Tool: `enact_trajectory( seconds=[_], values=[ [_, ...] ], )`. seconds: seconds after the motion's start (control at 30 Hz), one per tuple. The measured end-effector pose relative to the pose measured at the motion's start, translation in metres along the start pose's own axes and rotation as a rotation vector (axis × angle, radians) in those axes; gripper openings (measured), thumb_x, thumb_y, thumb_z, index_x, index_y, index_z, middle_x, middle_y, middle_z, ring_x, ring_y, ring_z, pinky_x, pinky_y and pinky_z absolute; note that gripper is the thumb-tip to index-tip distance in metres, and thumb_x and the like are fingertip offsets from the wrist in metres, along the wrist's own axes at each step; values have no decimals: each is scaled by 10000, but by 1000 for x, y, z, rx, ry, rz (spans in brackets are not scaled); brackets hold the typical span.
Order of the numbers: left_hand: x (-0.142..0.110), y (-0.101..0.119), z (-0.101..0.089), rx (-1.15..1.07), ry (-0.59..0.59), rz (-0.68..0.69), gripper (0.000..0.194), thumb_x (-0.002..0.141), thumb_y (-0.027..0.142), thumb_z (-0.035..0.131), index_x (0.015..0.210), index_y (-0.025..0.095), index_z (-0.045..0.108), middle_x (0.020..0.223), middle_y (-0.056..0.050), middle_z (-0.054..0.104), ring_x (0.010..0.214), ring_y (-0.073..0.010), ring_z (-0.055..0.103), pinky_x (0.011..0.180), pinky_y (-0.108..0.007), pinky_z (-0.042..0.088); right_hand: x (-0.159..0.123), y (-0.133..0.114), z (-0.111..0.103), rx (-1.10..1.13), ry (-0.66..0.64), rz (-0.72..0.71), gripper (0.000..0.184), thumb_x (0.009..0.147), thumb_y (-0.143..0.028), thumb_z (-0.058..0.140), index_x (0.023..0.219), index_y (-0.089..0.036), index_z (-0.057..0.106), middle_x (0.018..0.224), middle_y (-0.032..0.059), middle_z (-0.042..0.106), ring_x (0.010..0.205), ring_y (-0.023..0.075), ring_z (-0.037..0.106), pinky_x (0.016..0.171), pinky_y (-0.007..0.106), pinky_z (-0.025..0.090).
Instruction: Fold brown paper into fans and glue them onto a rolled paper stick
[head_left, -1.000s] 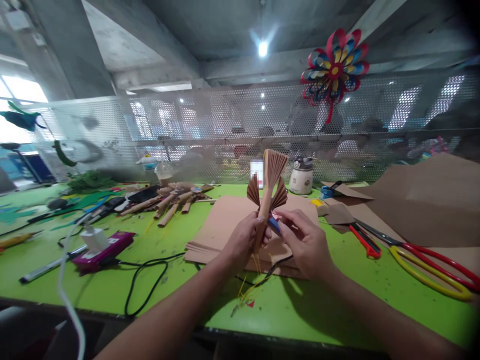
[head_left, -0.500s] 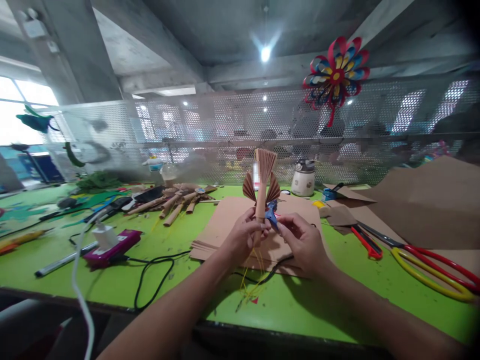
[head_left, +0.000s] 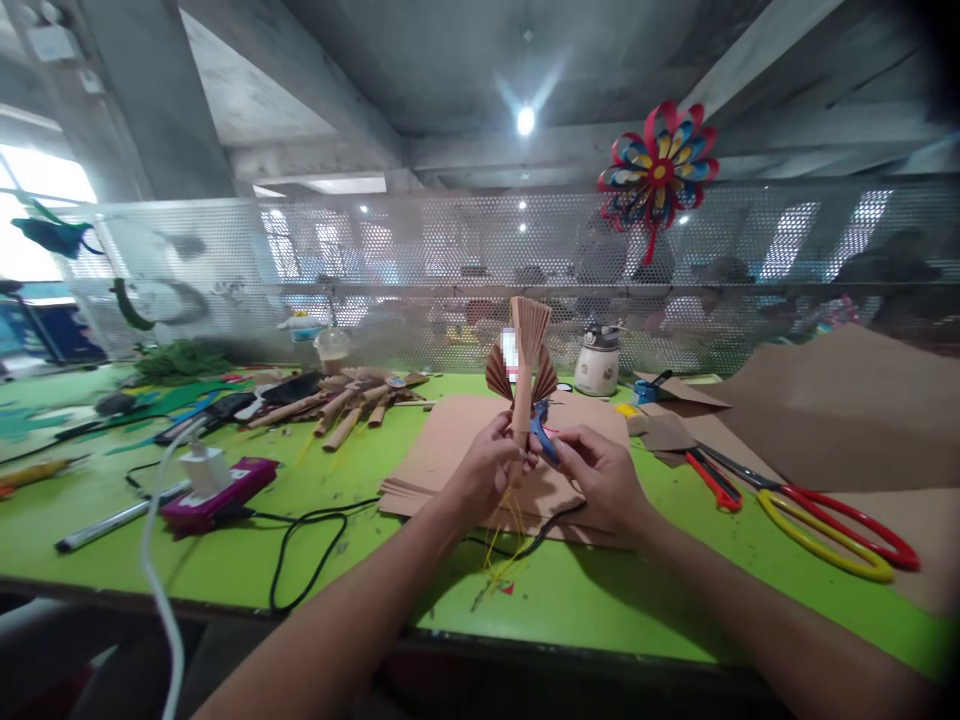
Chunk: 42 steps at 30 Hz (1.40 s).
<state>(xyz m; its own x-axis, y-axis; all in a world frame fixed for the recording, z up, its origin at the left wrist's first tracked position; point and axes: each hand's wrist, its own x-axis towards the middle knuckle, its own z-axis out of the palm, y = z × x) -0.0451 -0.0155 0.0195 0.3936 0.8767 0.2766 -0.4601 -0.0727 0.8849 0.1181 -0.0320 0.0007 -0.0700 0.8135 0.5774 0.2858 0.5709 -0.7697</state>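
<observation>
My left hand (head_left: 491,465) is closed around the lower part of a brown paper figure (head_left: 523,415), a rolled tube held upright. A pleated fan spreads from its top, and darker pleated fans stick out at both sides. Thin yellow strings (head_left: 510,530) hang below it. My right hand (head_left: 604,475) pinches a small curved blue piece (head_left: 545,438) between thumb and fingers, close against the tube's right side. Whether the piece is joined to the tube is hard to make out. Under both hands lies a stack of brown paper sheets (head_left: 442,440).
Several rolled paper figures (head_left: 349,405) lie at the left, beyond a purple power strip (head_left: 217,495) with cables. Large scissors (head_left: 817,515), a red cutter (head_left: 712,480) and brown paper (head_left: 847,420) lie at the right. A white bottle (head_left: 597,362) stands behind, before a perforated screen (head_left: 442,250).
The camera view has shifted slightly, moving the surroundings left in the picture. The blue piece has turned a little against the tube; both hands keep their grips.
</observation>
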Motion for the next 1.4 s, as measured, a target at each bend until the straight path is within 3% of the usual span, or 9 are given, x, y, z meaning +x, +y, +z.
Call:
enact_trajectory(
  seconds=[0.2,0.37,0.57,0.73,0.83,0.97,1.07,1.23,1.4],
  values=[
    [1,-1,0,-37,6,-30,393,557,122,483,946,123,542,743,-44,591,622,-123,527,596,-238,411,-1,-5,-2,-34,-30,25,343,888,-441,512,698,-166,589,552,-22,513,512,120,443,495,246,355],
    [1,-3,-1,-147,-64,-33,391,591,131,485,971,104,573,765,-59,597,665,-133,541,642,-239,423,0,-5,-4,-43,-16,-11,423,872,-463,529,561,-176,508,499,-38,435,496,108,396,480,243,310],
    [1,-3,-1,-165,-65,-51,389,642,164,492,1009,79,589,777,-83,619,666,-146,551,658,-257,436,-1,1,-1,26,69,-20,262,857,-404,571,860,-156,656,739,37,648,639,153,562,593,267,448],
    [0,-3,2,-123,-55,-59,266,756,238,567,979,96,601,792,-73,619,704,-143,570,684,-252,450,-5,-10,-1,79,45,-108,219,872,-352,562,936,-172,669,872,72,675,775,188,625,716,314,511],
    [-1,-5,3,-125,-60,-63,295,776,283,625,1016,113,595,815,-52,608,697,-119,567,671,-229,455,-7,-21,-1,110,2,-141,205,870,-314,566,992,-179,662,850,57,656,770,178,625,727,311,517],
    [-2,-6,6,-84,-96,-31,336,761,280,670,1040,117,576,854,-54,597,740,-130,590,679,-237,477,-9,-26,-1,285,-132,-56,376,824,-286,617,1186,-190,583,830,25,587,754,154,596,698,291,516],
    [-3,-6,7,-60,-170,-28,376,766,315,667,1066,127,541,835,-57,592,658,-150,600,611,-290,503,-10,-25,-2,486,-238,53,406,812,-307,629,1199,-191,588,865,35,588,714,139,576,637,280,510],
    [-3,-8,8,-28,-217,-19,391,759,340,685,1045,134,517,653,7,524,552,-158,578,546,-329,520,-8,-28,-2,681,-252,183,340,813,-400,634,1055,-165,677,767,34,609,640,124,560,585,272,498],
    [-1,-14,7,22,-203,-40,484,718,363,734,1085,126,526,671,6,534,542,-128,548,539,-295,503,-7,-32,-1,746,-232,258,244,767,-397,690,825,-162,718,666,11,603,558,104,537,515,249,469]
  ],
)
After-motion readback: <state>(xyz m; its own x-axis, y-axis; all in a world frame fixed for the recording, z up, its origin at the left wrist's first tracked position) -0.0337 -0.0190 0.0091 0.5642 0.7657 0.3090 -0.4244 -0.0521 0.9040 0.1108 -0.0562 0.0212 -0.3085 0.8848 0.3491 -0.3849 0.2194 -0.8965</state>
